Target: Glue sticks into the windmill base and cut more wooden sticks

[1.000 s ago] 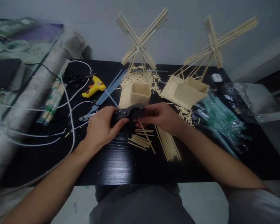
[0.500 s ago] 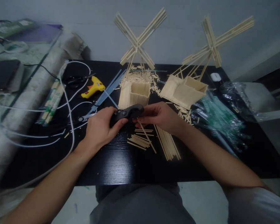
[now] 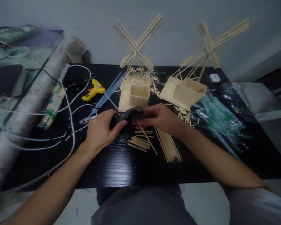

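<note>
My left hand (image 3: 102,126) is wrapped round a black hand cutter (image 3: 128,115), thumb along its near side. At the cutter's head, the fingers of my right hand (image 3: 160,118) pinch a thin wooden stick (image 3: 148,139) that slants down toward me. Its upper end is hidden by my fingers and the cutter. Below my hands lies a small group of short cut sticks (image 3: 139,143), and beside them a bundle of longer sticks (image 3: 169,145). Just beyond stands a wooden windmill model (image 3: 138,95), with a second windmill model (image 3: 187,90) to its right.
A yellow glue gun (image 3: 93,90) and clear blue glue sticks (image 3: 110,90) lie at the left, among a looping white cable (image 3: 71,118). Small stick offcuts (image 3: 142,76) are heaped behind the nearer model. Green material in clear plastic (image 3: 220,118) covers the table's right side.
The whole view has shifted slightly, with the models sitting a little lower in the picture. Both hands keep the same hold on the cutter and the stick.
</note>
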{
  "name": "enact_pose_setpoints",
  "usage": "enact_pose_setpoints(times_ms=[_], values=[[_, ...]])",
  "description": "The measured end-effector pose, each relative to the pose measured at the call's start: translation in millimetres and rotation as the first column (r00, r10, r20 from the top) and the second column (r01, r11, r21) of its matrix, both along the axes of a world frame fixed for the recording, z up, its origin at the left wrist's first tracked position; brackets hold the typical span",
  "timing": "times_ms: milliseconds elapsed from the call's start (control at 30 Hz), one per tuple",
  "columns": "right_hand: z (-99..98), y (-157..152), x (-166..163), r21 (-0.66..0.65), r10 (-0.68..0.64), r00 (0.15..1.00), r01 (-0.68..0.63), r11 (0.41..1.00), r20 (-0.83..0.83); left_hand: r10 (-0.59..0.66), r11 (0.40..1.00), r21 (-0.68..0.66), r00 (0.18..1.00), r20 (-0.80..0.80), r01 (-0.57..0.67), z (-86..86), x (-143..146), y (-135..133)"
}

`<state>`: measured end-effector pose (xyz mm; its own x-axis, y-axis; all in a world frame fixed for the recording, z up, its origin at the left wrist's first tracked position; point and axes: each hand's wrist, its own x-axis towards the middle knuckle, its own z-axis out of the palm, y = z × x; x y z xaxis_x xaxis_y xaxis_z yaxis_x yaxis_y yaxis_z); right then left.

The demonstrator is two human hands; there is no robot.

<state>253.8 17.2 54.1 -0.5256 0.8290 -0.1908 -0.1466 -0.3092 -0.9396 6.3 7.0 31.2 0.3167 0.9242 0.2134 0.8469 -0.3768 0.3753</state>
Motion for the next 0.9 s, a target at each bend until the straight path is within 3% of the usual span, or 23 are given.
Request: enact_pose_setpoints(times_ms=[400,567,733,900], values=[[-2.7,0,0,0.003,-0.011,1.0,0.011,1.0,-0.007,0.008,0.998,-0.06,1.0,0.02,-0.007,2.5,-1,-1],[-1.5,0,0,-0.012,-0.015,1.0,0.015,1.0,-0.013,0.009,0.983,-0.181,0.975,0.223,0.032,3.9,0,0],[0.5,0,1,0.035,-0.021,1.0,0.022,0.999,-0.019,0.186,0.923,-0.384,0.833,0.521,0.034,-5.4,-1,6],[8.8,1,6,0.088,-0.072,0.997,0.072,0.994,-0.005,0.335,0.832,-0.541,0.668,0.665,0.122,-9.4,2,11]])
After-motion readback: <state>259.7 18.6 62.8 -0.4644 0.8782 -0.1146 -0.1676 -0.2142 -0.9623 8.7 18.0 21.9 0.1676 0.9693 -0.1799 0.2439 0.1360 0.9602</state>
